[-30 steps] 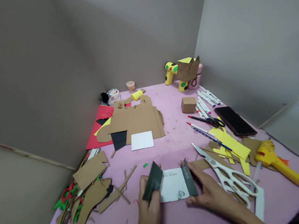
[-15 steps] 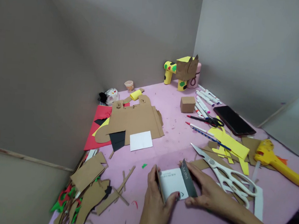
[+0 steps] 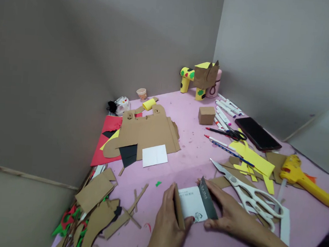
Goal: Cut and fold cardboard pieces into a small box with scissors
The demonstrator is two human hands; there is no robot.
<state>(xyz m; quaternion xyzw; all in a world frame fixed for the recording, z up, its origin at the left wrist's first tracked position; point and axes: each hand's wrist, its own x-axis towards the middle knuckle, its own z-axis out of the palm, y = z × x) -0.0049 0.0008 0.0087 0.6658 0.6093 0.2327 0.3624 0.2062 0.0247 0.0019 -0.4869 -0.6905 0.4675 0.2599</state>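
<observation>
Card piece: small white printed card with dark grey flaps [image 3: 193, 206], flat on the pink table [image 3: 191, 114], near edge, centre.
Left hand [image 3: 167, 223]: thumb and fingers pinched on the left flap, turned up to show its brown back.
Right hand [image 3: 231, 214]: fingers spread flat, pressing the right dark flap and that side of the card down.
Step in hand: judged as folding up the side flaps of a small box blank; left flap raised, right one half up.
Next move calls for: steady hold on the base while each crease is pressed along its line; flaps look springy.
Just right: large white-handled scissors [image 3: 247, 190], touching brown scraps, close to the right hand.
Far left: flat brown cardboard cut-out [image 3: 148, 131], white paper rectangle [image 3: 155, 155] on its near edge.
Far right: yellow glue gun [image 3: 304, 176], black phone [image 3: 257, 133].
</observation>
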